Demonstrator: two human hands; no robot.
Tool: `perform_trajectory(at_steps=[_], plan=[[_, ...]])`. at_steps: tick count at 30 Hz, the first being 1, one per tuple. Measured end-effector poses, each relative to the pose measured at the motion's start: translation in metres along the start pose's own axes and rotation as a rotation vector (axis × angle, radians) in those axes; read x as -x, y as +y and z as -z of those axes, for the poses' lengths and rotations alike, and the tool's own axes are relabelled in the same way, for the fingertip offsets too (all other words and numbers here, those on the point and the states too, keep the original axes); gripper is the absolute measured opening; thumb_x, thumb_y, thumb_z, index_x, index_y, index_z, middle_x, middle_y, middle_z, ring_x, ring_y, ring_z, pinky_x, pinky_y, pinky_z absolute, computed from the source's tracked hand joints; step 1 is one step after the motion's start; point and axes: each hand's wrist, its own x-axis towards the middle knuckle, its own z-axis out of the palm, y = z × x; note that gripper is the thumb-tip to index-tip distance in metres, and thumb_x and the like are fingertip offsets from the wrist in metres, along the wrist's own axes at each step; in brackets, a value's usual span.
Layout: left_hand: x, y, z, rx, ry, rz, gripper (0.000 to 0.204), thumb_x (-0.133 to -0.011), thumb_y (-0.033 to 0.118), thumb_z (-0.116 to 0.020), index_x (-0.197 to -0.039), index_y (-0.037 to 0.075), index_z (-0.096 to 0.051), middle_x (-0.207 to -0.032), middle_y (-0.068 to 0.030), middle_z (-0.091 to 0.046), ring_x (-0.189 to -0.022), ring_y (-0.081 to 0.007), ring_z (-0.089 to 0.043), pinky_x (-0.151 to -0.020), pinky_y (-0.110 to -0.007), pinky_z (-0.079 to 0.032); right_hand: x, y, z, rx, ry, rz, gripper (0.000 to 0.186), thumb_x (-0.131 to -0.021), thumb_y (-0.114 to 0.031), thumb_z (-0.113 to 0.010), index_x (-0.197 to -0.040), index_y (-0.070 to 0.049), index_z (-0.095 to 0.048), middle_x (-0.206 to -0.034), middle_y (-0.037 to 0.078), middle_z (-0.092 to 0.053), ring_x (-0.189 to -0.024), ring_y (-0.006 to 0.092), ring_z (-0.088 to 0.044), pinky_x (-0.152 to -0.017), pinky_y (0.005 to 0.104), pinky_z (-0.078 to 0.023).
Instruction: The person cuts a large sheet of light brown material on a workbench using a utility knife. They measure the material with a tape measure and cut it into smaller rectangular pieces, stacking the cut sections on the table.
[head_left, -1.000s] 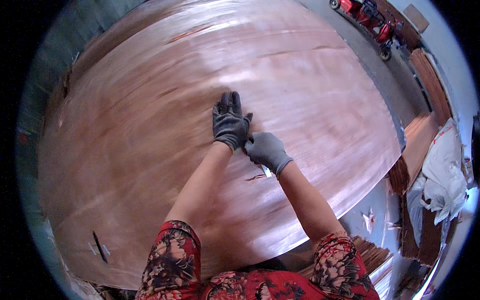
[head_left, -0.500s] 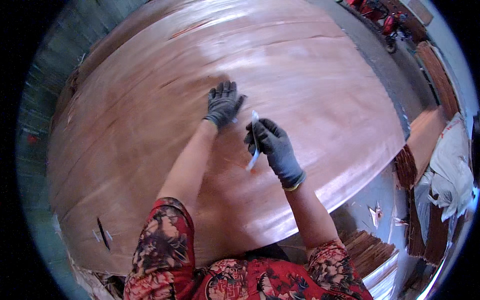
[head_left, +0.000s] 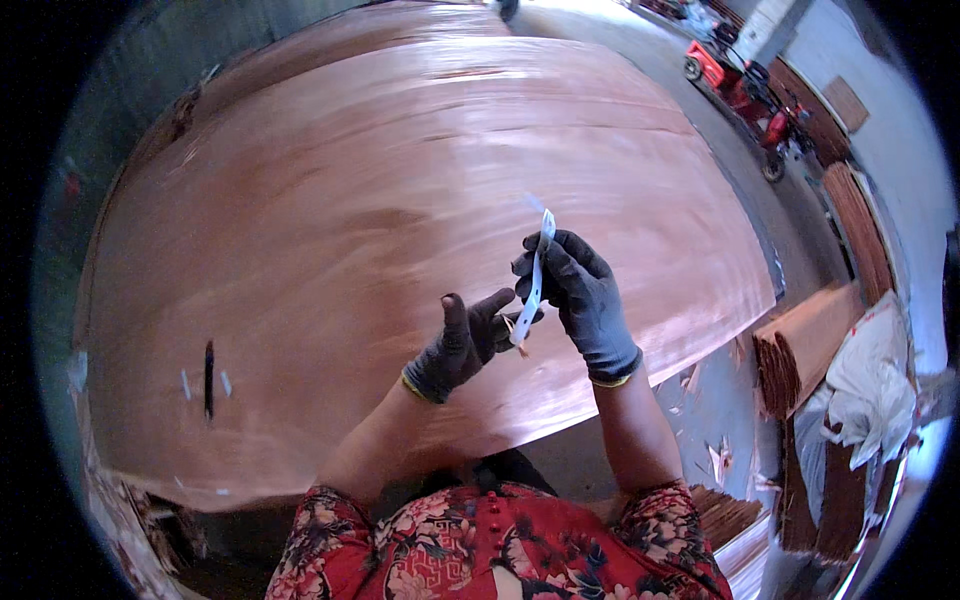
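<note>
My right hand (head_left: 580, 300), in a dark grey glove, grips a narrow white strip (head_left: 532, 292) with dark holes along it, held upright and slightly tilted. Just below and left of it, my gloved left hand (head_left: 462, 345) has thumb and fingers apart, its fingertips near the strip's lower end, where small pale shreds (head_left: 520, 350) show; whether it touches them is hard to tell. Both are over a broad reddish wood veneer sheet (head_left: 300, 240). A dark slit or mark (head_left: 209, 378) with short pale pieces beside it is at the sheet's left.
Stacked veneer bundles (head_left: 805, 345) and crumpled white sacking (head_left: 865, 370) lie off the sheet's right edge. A red three-wheeler (head_left: 745, 105) stands farther back right, by a pale wall (head_left: 875, 130). Scraps (head_left: 720, 460) litter the grey floor (head_left: 700, 420); a greenish surface (head_left: 110, 160) borders the left.
My left hand has lifted from the sheet and come back toward me, beside the strip. My right hand has raised the strip, turning to show it. The view has shifted.
</note>
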Motion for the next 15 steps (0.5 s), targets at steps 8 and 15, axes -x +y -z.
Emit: perform_trajectory(at_steps=[8, 15], plan=[[0.125, 0.069, -0.041, -0.115, 0.424, -0.067, 0.058, -0.085, 0.011, -0.058, -0.136, 0.002, -0.032, -0.104, -0.0140, -0.062, -0.094, -0.0214, -0.061, -0.081, -0.031, -0.048, 0.031, 0.022, -0.105, 0.119, -0.209, -0.053, 0.022, -0.093, -0.019, -0.049, -0.103, -0.001, -0.057, -0.082, 0.007, -0.063, -0.071, 0.0154, -0.063, -0.063, 0.0279, -0.052], [0.178, 0.085, -0.061, -0.123, 0.557, -0.207, 0.066, -0.083, 0.006, -0.059, -0.139, 0.004, -0.025, -0.099, -0.0138, -0.063, -0.088, -0.0186, -0.062, -0.077, -0.028, -0.049, 0.034, 0.042, -0.155, -0.176, -0.441, -0.195, 0.021, -0.093, -0.018, -0.049, -0.101, -0.001, -0.056, -0.082, 0.008, -0.062, -0.071, 0.0164, -0.062, -0.063, 0.0286, -0.051]])
